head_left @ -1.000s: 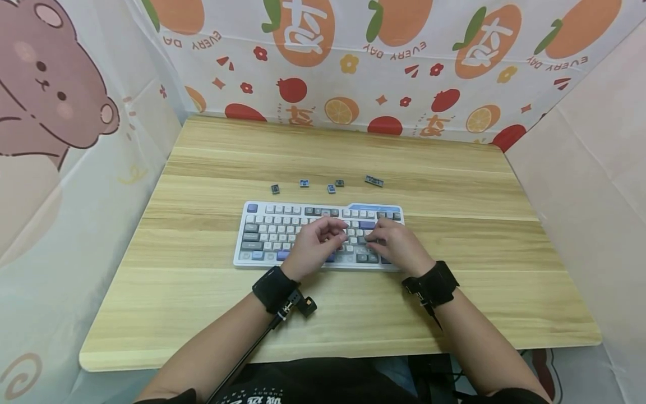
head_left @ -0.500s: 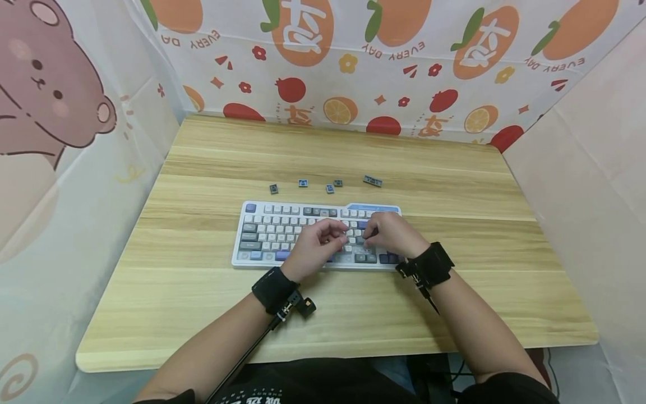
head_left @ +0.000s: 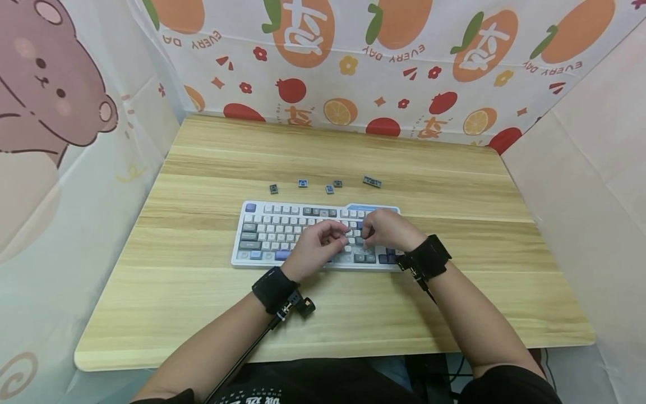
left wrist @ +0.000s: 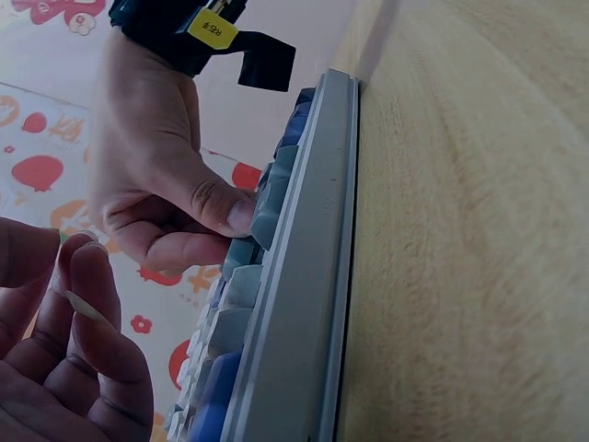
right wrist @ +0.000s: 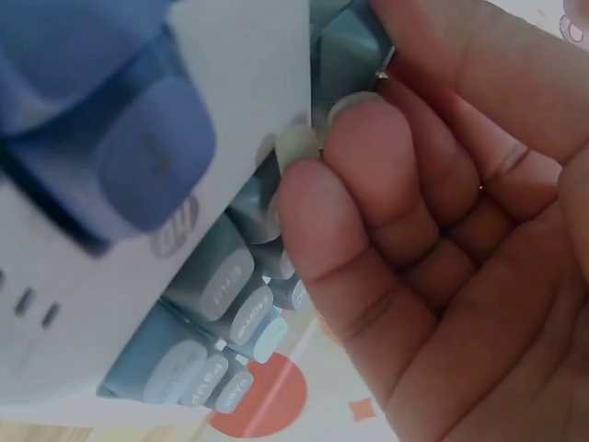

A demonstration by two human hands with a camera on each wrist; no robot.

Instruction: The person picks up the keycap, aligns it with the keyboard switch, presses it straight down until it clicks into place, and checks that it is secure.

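A white-framed keyboard with white, grey and purple keycaps lies on the wooden table. My right hand is over its right part. In the left wrist view, the right thumb and a finger pinch a grey-green keycap near the keyboard's front edge. The same hand appears in the right wrist view, its other fingers curled beside the keys. My left hand hovers over the middle of the keyboard with loosely curled fingers; I see nothing held in them.
Behind the keyboard lie several loose small pieces: a long dark one, a dark one and blue-edged ones. A printed curtain hangs at the table's back edge. Black camera straps circle both wrists.
My right hand has shifted slightly left and away from me, its wrist turning, and it covers more of the upper right keys. The left hand stays nearly still over the keyboard.
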